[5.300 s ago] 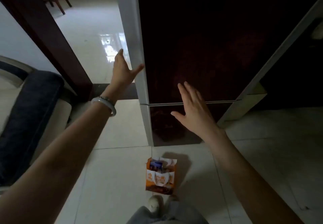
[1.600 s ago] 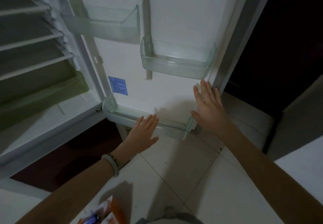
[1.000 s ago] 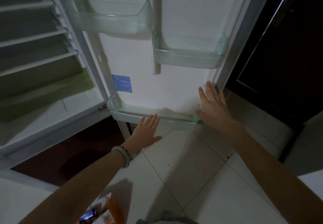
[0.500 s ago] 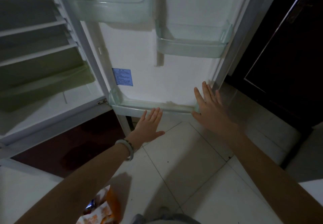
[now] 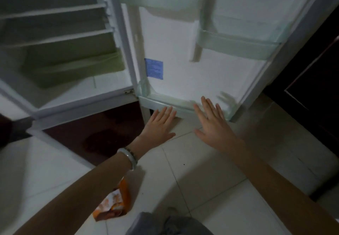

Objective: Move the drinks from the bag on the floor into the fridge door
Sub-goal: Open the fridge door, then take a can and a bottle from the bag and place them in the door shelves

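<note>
A: Hands first. Left hand (image 5: 160, 124) flat, fingers spread, empty, hovering just below the bottom door shelf (image 5: 165, 102). Right hand (image 5: 212, 124) likewise spread and empty, its fingertips overlapping the shelf's front edge; contact cannot be confirmed because of blur.

B: Why the open palms?

A: Judgement only: nothing is picked up yet, so both are free for the first reach. Fridge door (image 5: 183, 51) stands wide open with its inner face toward the person, which leaves all the door shelves accessible.

B: Location of the drinks?

A: Not visible themselves. The orange bag (image 5: 114, 203) sits on the tiled floor (image 5: 211, 189), under the left forearm and near the person's feet, well apart from both hands. Its contents are hidden from this angle.

B: Shelf status?

A: Bottom shelf and the upper right door shelf (image 5: 238, 45) look empty. Transfer not started.
</note>
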`<action>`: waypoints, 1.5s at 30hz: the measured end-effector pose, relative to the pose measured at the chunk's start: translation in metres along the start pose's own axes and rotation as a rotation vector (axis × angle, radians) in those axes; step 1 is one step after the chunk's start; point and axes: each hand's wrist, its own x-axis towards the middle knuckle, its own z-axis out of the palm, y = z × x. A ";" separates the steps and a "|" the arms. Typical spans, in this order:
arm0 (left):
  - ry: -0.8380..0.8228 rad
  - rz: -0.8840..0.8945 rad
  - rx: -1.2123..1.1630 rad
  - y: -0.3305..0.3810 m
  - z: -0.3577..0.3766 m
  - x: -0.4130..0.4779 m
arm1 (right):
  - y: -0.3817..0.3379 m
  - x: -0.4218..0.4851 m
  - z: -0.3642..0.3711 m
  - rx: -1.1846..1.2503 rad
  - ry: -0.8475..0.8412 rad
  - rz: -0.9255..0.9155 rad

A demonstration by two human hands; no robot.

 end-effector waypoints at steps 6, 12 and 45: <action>-0.075 -0.332 -0.032 -0.046 0.009 -0.118 | -0.088 0.036 0.045 0.023 -0.135 -0.315; -0.160 -0.713 -0.070 -0.067 0.026 -0.252 | -0.182 0.061 0.096 0.076 -0.345 -0.630; -0.247 -1.004 0.026 -0.213 0.617 -0.434 | -0.396 0.170 0.785 0.274 -0.488 -0.942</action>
